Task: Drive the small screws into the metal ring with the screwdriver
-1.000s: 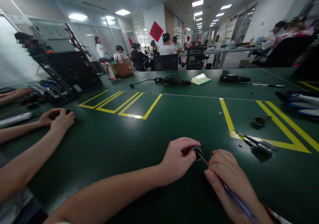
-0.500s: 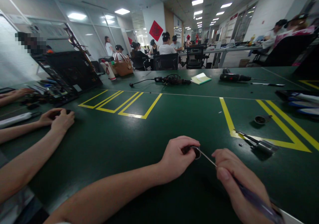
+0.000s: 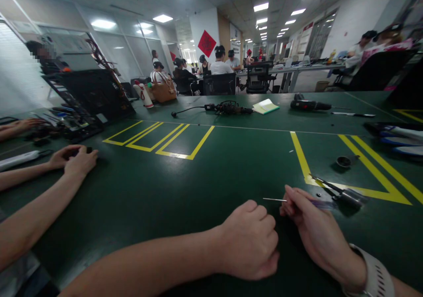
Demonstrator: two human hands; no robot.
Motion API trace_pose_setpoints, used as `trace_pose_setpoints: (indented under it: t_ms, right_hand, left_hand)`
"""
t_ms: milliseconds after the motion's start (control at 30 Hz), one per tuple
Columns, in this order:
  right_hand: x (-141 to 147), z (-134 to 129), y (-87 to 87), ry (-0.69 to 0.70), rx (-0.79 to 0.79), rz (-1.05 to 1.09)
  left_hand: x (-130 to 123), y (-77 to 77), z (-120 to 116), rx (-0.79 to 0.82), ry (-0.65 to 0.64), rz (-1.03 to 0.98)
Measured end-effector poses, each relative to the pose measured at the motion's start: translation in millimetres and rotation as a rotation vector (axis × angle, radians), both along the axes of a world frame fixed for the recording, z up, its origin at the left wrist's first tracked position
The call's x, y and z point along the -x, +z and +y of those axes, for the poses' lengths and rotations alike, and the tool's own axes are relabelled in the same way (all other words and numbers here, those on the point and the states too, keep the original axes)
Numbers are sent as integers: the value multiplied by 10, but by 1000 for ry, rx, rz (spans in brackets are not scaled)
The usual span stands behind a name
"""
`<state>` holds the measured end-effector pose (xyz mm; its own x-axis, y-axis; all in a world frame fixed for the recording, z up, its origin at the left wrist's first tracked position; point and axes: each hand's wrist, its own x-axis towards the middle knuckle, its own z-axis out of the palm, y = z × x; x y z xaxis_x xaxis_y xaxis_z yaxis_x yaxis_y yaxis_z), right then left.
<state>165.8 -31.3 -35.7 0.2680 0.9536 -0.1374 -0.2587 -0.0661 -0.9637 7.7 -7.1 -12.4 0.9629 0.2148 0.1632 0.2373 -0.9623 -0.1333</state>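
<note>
My left hand (image 3: 253,239) is closed in a fist, knuckles up, low over the green tabletop; whatever lies inside it is hidden. To its right, my right hand (image 3: 310,231) pinches a screwdriver (image 3: 275,199) with a thin metal shaft and a see-through purple handle. The shaft points left, above and apart from the left fist. Just beyond the right hand lie a silver metal cylinder (image 3: 353,198) with a dark rod reaching up-left from it, and a small nut (image 3: 318,194). A short round metal cup (image 3: 343,161) rests farther back.
Yellow tape (image 3: 299,156) marks the green table (image 3: 185,191). Toward the back lie a cabled dark tool (image 3: 228,107), a notepad (image 3: 266,106), a power drill (image 3: 310,105) and a pen (image 3: 353,114). At left, a co-worker's hands (image 3: 79,160) hold something dark.
My left hand has turned over into a fist, hiding the round metal part it held. The screwdriver has left that part, and my right hand has turned so its shaft points left.
</note>
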Motion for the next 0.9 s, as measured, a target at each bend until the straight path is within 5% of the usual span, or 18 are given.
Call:
trace_pose_setpoints:
  t_ms: [333,467,733,900]
  right_hand:
    - [7,-14,25,9,3,-10]
    - [2,-9,19,-38,-32,1]
    - [-33,-50,35,-60,-128,33]
    - [-51,-220,29,208,-356,-242]
  left_hand:
    - [-50,-78,-167,246,-330,74]
    - [-2,-107,-43,173,-128,-97]
    - [128,-209,448,518,285,-447]
    - [108,-258,506,646,394,-583]
